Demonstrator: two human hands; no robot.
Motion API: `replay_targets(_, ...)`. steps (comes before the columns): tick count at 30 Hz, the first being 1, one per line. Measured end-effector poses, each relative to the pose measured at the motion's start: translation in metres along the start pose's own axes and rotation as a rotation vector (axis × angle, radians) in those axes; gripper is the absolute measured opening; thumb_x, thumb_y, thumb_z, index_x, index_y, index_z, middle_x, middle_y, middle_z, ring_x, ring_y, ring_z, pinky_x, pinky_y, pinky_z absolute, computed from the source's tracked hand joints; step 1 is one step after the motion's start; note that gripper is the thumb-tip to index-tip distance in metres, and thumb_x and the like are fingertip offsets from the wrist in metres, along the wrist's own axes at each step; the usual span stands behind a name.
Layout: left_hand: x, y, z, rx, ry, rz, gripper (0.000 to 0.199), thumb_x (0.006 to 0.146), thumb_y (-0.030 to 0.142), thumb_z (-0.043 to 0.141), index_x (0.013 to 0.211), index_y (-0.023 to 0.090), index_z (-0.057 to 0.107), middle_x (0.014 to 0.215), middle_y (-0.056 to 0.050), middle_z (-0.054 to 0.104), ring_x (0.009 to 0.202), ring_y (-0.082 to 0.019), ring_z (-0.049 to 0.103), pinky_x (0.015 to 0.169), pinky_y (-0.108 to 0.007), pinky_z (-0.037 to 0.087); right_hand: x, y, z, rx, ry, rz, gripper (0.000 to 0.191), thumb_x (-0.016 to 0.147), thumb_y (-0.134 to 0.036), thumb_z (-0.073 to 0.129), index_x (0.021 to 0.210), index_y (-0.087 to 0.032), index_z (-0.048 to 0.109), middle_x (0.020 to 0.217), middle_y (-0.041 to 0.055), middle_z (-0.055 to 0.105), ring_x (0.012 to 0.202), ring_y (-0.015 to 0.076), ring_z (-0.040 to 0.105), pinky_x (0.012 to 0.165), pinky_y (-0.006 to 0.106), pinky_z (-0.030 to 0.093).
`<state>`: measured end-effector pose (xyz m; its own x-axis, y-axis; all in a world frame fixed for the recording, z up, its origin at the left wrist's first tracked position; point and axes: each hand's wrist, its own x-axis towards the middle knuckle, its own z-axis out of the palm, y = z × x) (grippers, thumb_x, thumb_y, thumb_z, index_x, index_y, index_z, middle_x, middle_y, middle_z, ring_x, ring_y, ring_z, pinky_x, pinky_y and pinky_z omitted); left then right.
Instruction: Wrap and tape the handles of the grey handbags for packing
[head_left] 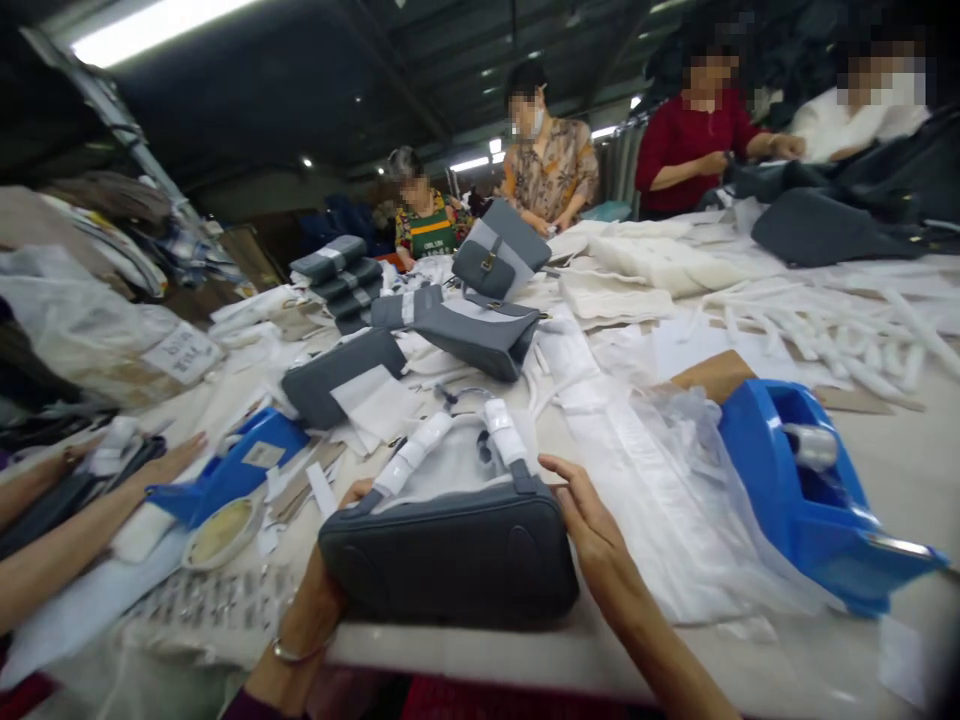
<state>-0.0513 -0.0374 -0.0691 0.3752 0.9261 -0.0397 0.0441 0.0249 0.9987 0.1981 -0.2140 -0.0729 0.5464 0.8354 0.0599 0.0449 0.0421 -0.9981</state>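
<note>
A dark grey handbag [450,555] stands at the table's near edge, its handles wrapped in white padding [412,455] and white stuffing showing at its opening. My left hand [324,575] grips its left end; most of those fingers are behind the bag, with a few tips showing by the top edge. Against the right end, my right hand [589,510] presses with fingers stretched along the side, so the bag is held between both palms. Just behind it lies another dark grey bag [341,375] with white paper [379,405] over it.
Blue tape dispensers [787,480] [229,470] stand on both sides. Plastic wrapping [652,500] covers the table to the right. More grey bags [480,335] lie farther back. A co-worker's arms [90,520] reach in from the left; several people work across the table.
</note>
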Motion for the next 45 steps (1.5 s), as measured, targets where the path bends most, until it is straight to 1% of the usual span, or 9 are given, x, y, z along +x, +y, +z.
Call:
replay_targets(2, -0.001, 0.0, -0.001, -0.226, -0.065, 0.009, 0.035, 0.068, 0.046, 0.069, 0.088, 0.018, 0.064, 0.08, 0.001, 0.065, 0.075, -0.018, 0.06, 0.074, -0.028, 0.051, -0.002, -0.006, 0.0, 0.008, -0.077, -0.013, 0.06, 0.091, -0.061, 0.028, 0.136, -0.023, 0.039, 0.122, 0.0097, 0.057, 0.11, 0.0256, 0.056, 0.091, 0.038, 0.045)
replay_targets(5, -0.01, 0.001, -0.006, -0.457, -0.206, 0.014, 0.054, 0.076, 0.063, 0.059, 0.101, 0.016, 0.06, 0.096, -0.006, 0.063, 0.084, -0.022, 0.061, 0.078, -0.032, 0.05, -0.002, -0.015, 0.002, -0.129, -0.11, -0.025, 0.077, 0.077, -0.067, 0.052, 0.139, -0.025, 0.034, 0.134, 0.0108, 0.048, 0.117, 0.0307, 0.05, 0.09, 0.041, 0.045)
replay_targets(8, -0.019, 0.003, -0.012, -0.461, -0.345, 0.076, 0.072, 0.069, 0.073, 0.06, 0.115, 0.018, 0.052, 0.107, -0.009, 0.058, 0.088, -0.024, 0.059, 0.075, -0.031, 0.049, -0.002, -0.022, 0.008, -0.414, -0.015, -0.05, 0.094, 0.062, -0.058, 0.071, 0.141, -0.029, 0.031, 0.13, 0.0093, 0.048, 0.113, 0.0319, 0.05, 0.093, 0.046, 0.042)
replay_targets(11, -0.02, 0.004, -0.017, -0.342, -0.387, 0.1, 0.07, 0.065, 0.065, 0.069, 0.115, 0.019, 0.049, 0.101, -0.006, 0.056, 0.084, -0.021, 0.056, 0.068, -0.026, 0.045, -0.003, -0.025, 0.016, -0.568, 0.083, -0.154, 0.089, 0.063, -0.056, 0.071, 0.141, -0.031, 0.035, 0.121, 0.0076, 0.051, 0.109, 0.0305, 0.049, 0.097, 0.05, 0.037)
replay_targets(18, -0.007, -0.017, -0.016, -0.256, -0.273, 0.073, 0.048, 0.068, 0.056, 0.071, 0.084, 0.016, 0.05, 0.072, 0.003, 0.045, 0.065, -0.01, 0.042, 0.056, -0.018, 0.034, -0.003, -0.003, 0.029, -0.469, 0.277, -0.122, 0.055, 0.065, -0.055, 0.07, 0.113, -0.028, 0.062, 0.112, 0.0019, 0.063, 0.106, 0.0266, 0.055, 0.094, 0.039, 0.039)
replay_targets(29, 0.001, -0.021, -0.003, -0.191, -0.113, -0.127, 0.036, 0.074, 0.047, 0.069, 0.087, 0.015, 0.06, 0.077, 0.001, 0.061, 0.069, -0.014, 0.056, 0.065, -0.023, 0.045, 0.008, 0.013, 0.03, -0.46, 0.334, -0.063, 0.044, 0.068, -0.056, 0.07, 0.096, -0.023, 0.063, 0.093, -0.0002, 0.063, 0.089, 0.0209, 0.057, 0.083, 0.032, 0.04)
replay_targets(38, 0.013, -0.026, 0.007, 0.583, 0.156, 0.095, 0.033, 0.082, 0.051, 0.055, 0.075, 0.019, 0.053, 0.075, 0.0, 0.057, 0.077, -0.019, 0.054, 0.071, -0.029, 0.041, 0.021, 0.028, 0.031, -0.526, 0.191, 0.037, 0.046, 0.079, -0.058, 0.057, 0.108, -0.022, 0.053, 0.073, -0.0029, 0.057, 0.066, 0.0177, 0.054, 0.066, 0.03, 0.045)
replay_targets(42, 0.016, -0.027, 0.007, 0.698, 0.101, 0.125, 0.031, 0.086, 0.049, 0.051, 0.075, 0.02, 0.051, 0.077, -0.001, 0.058, 0.078, -0.019, 0.055, 0.072, -0.028, 0.04, 0.018, 0.014, 0.048, -1.07, 0.282, -0.307, 0.033, 0.09, -0.041, 0.048, 0.115, -0.02, 0.056, 0.114, 0.0132, 0.057, 0.109, 0.0332, 0.05, 0.088, 0.048, 0.041)
replay_targets(45, 0.016, -0.029, 0.004, 0.741, 0.084, 0.136, 0.031, 0.088, 0.049, 0.048, 0.077, 0.02, 0.051, 0.079, -0.002, 0.059, 0.081, -0.02, 0.056, 0.074, -0.029, 0.04, 0.021, 0.001, 0.077, -1.251, 0.071, -0.614, 0.034, 0.093, -0.022, 0.043, 0.125, -0.021, 0.052, 0.133, 0.0133, 0.048, 0.124, 0.0313, 0.041, 0.099, 0.047, 0.035)
